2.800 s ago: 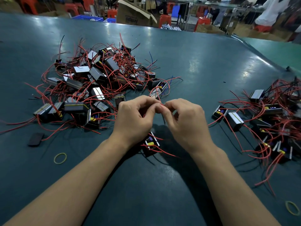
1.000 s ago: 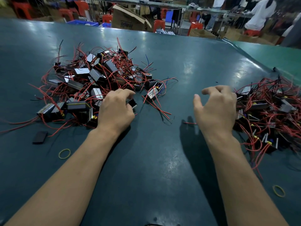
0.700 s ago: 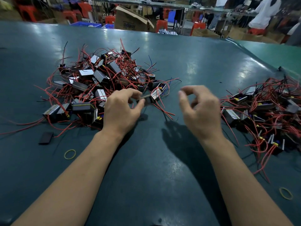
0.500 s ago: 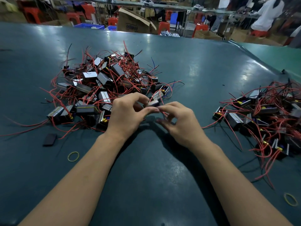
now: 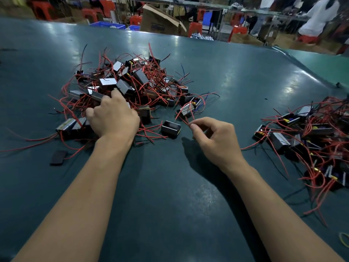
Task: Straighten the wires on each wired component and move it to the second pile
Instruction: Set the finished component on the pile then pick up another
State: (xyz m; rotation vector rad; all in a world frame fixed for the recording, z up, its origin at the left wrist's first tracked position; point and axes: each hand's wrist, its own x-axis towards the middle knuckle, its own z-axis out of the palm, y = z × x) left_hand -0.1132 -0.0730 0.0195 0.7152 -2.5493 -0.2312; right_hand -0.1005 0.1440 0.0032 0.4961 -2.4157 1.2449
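Observation:
The first pile [image 5: 136,86] of black and silver wired components with tangled red wires lies at the left middle of the table. My left hand [image 5: 113,118] rests palm down on its near side, fingers spread over the components. My right hand [image 5: 213,137] pinches a red wire [image 5: 186,120] between thumb and forefinger; the wire runs up to a silver component [image 5: 186,110] at the pile's right edge. A loose black component [image 5: 171,128] lies on the mat between my hands. The second pile [image 5: 311,133] sits at the right.
The table is covered by a dark teal mat [image 5: 170,195]. A flat black piece [image 5: 58,157] lies left of my left forearm. A yellow rubber band [image 5: 343,241] sits at the right edge. Cardboard boxes [image 5: 160,21] and red stools stand beyond the far edge.
My hands were together at the centre; the left hand has moved left onto the first pile. The right hand now pinches a red wire, and a black component lies between them.

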